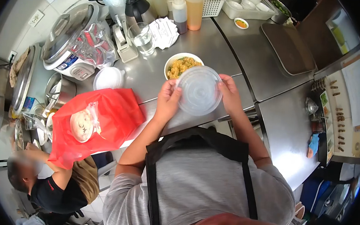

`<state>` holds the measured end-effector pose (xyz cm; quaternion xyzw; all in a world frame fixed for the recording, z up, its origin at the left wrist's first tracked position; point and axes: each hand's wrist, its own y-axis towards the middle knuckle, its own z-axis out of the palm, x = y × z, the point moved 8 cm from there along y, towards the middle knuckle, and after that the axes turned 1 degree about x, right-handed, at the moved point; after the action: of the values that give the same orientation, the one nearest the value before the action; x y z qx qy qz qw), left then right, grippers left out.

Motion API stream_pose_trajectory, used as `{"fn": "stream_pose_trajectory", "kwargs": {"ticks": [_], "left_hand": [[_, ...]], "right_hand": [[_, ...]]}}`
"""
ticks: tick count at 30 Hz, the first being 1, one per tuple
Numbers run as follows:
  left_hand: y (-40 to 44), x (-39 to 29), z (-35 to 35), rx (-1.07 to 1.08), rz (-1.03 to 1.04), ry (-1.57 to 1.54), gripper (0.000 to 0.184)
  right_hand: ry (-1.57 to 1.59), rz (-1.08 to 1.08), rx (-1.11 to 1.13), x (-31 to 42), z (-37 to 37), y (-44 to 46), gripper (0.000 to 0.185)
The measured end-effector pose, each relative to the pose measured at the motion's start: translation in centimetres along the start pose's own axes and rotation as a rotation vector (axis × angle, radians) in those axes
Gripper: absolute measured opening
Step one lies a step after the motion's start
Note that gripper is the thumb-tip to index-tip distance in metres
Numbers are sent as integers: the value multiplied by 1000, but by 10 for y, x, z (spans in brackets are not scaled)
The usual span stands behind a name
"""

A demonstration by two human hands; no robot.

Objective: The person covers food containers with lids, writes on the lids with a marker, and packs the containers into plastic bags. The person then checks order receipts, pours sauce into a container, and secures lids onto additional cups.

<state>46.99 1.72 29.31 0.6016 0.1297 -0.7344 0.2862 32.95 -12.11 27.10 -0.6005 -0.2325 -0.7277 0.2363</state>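
Observation:
A round, clear plastic lid (199,90) is held up between my two hands, near the counter's front edge. My left hand (169,98) pinches its left rim, and my right hand (229,93) grips the right rim. Just behind the lid, a white bowl (166,66) holds yellow-orange food with bits of green; the lid hides part of the bowl. To the left lies a red bag (117,103) with a round white container showing on it. Another round white lid (109,79) rests behind the bag.
A rice cooker (80,68), a tape dispenser (125,44), a glass of water (143,40) and sauce bottles (194,10) stand at the back. A brown tray (287,49) lies at the back right. At the lower left, a co-worker (55,187) reaches toward the left counter.

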Motion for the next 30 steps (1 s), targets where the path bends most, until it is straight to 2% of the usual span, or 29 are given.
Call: {"fn": "stream_pose_trajectory", "kwargs": {"ticks": [1,3,4,8,16,22,30], "left_hand": [[-1,8,-9,-97,-162,0,14],[2,2,-19,-256,-61,-155,13],[2,-1,-26,-337,-5,-230,12],[3,4,-37,-418,-63,-293,13],[7,13,-8,-357,-184,-380,14],[8,26,16,-317,-273,-427,13],[11,27,23,-296,-285,-389,11]], "right_hand": [[136,99,62,4,7,3,20],[409,299,185,12,21,4,20],[415,321,271,13,26,4,21],[426,410,547,22,37,-1,18],[582,512,723,29,36,-6,16],[672,465,844,43,36,-8,23],[606,386,866,51,37,-4,21]]}}
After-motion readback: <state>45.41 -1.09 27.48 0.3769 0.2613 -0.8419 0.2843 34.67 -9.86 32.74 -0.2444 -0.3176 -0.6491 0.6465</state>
